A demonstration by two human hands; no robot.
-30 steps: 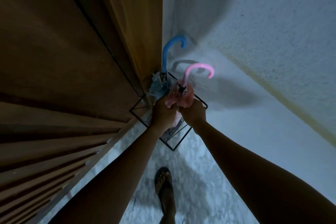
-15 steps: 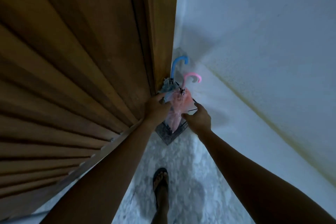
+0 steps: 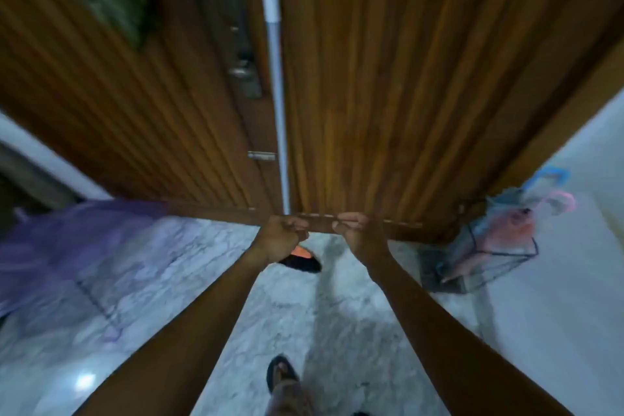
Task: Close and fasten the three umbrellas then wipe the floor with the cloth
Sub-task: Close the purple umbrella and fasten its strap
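While left hand [image 3: 282, 237], right hand [image 3: 358, 235] curl empty, pink umbrella [image 3: 513, 223] sits in wire rack [image 3: 500, 251], well right.

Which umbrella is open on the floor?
The purple umbrella, spread out on the floor by the door on the left. The blue umbrella and the pink umbrella stand folded together in the wire stand on the right.

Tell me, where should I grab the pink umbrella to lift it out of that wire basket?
Take the pink umbrella by its hooked handle, coming down from above. The hook sticks up clear of the wire stand, while the folded canopy sits down inside the wires beside the blue umbrella, so the sides are probably blocked.
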